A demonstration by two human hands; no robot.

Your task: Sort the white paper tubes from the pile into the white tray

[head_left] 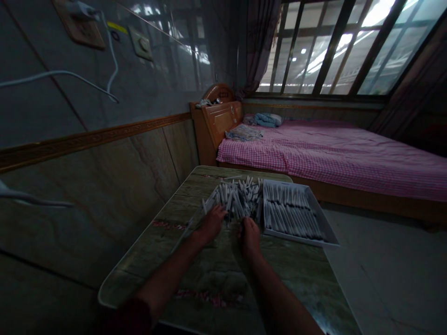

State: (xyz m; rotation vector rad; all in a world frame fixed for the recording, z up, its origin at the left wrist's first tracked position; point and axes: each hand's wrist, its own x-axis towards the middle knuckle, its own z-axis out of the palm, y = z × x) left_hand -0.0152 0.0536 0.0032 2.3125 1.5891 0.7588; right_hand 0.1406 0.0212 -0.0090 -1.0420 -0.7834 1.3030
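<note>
A loose heap of thin white sticks (237, 197) lies on the far half of a small table (216, 274). My left hand (212, 224) rests at the heap's near left edge with its fingers curled down among the sticks. My right hand (250, 236) is just beside it at the heap's near edge, fingers bent into the pile. What each hand actually grips is too dark to make out. To the right of the heap stands a shallow white tray (326, 230) filled with sticks laid in rows.
The table stands against a tiled wall (104, 186) on the left. A bed with a pink checked cover (331, 153) lies beyond it under a barred window (342, 46). Bare floor (391, 270) is to the right. Cables hang on the wall.
</note>
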